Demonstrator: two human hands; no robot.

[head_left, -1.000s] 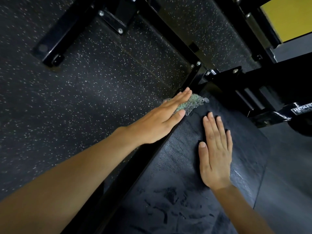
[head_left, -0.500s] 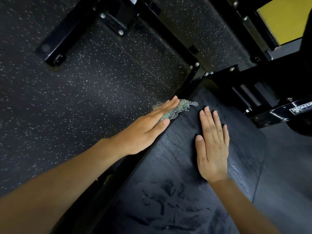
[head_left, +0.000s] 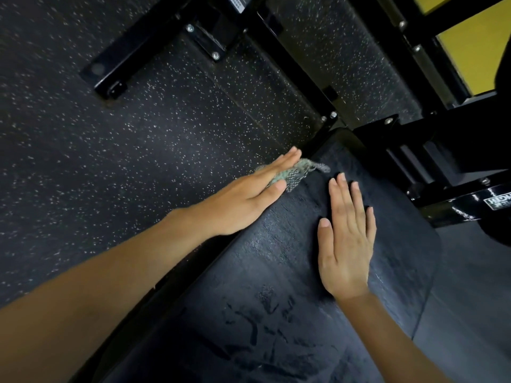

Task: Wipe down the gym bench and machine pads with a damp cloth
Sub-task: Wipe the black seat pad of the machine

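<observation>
Left grip (head_left: 243,205), fingers straight, presses the cloth (head_left: 297,172) on the table (head_left: 276,272) edge; right grip (head_left: 345,244) lies spread flat nearby.

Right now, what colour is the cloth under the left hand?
Pale grey-green with a mesh pattern, the cloth shows in the head view.

cloth (head_left: 299,174) mostly hidden under the left hand (head_left: 243,201)

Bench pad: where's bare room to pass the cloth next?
Free: pad strip between right hand and the pad's right edge; the near stretch below both hands. Crowded: top corner, where left hand presses cloth close to the right hand and the frame.
</observation>
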